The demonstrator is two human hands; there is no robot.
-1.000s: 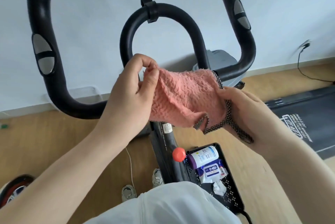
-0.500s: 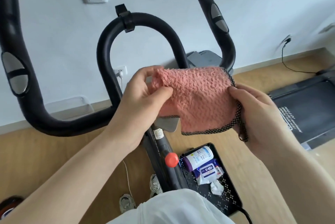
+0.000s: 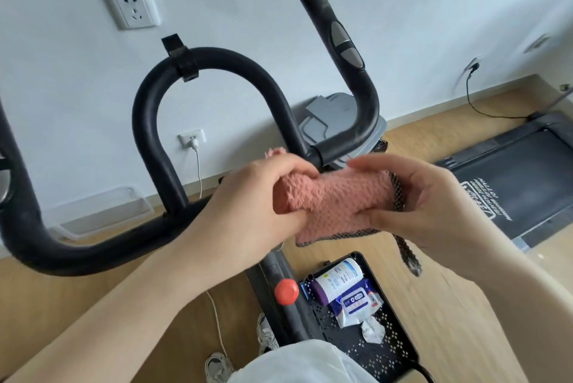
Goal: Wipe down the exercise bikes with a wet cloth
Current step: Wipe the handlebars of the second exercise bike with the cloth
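A pink textured cloth (image 3: 336, 199) with a black dotted edge is folded into a thick roll in mid-air, just in front of the exercise bike's black handlebars (image 3: 214, 63). My left hand (image 3: 257, 196) grips the roll's left end, thumb underneath. At the other end, my right hand (image 3: 418, 196) holds the cloth with fingers curled over the top. A black strap of the cloth dangles below my right wrist. The bike's stem with a red knob (image 3: 286, 291) runs down beneath the cloth.
A black perforated tray (image 3: 384, 348) on the floor holds a wipes canister, a wipes pack and a crumpled tissue. A treadmill (image 3: 511, 184) lies at the right. Wall sockets, a plugged cable and a clear bin (image 3: 102, 212) sit by the white wall.
The cloth, spread flat between my hands before, is now folded into a compact roll. Both hands have moved closer together and lower, to the right of the handlebar loop.
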